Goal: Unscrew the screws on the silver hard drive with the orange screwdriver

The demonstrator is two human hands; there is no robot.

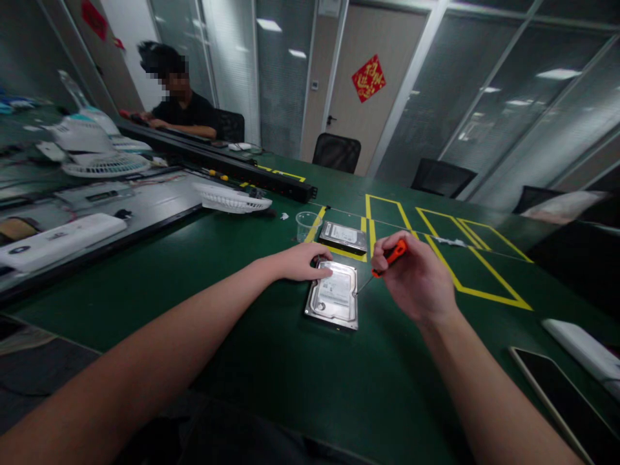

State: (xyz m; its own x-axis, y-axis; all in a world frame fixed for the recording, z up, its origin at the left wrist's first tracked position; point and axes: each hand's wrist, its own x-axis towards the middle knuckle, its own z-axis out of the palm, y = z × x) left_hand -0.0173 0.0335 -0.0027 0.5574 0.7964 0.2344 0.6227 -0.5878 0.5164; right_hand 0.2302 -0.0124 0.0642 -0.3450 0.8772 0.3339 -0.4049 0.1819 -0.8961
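A silver hard drive (335,298) lies label side up on the green table in front of me. My left hand (304,261) grips its far left corner, thumb on the top face and fingers curled at the far edge. In my right hand (417,276) is a screwdriver (391,257) with an orange and black handle. Its thin shaft slants down to the left, and the tip is at the drive's right edge, by a screw spot. Just beyond lies a second hard drive (343,235), beside a clear plastic cup (306,226).
Yellow tape outlines (489,298) mark the table. A phone (557,394) and a white device (584,349) lie at right. On the left are a large panel (159,194), a white fan (104,145) and a long black bar (271,179). Another person (188,106) sits at the far left.
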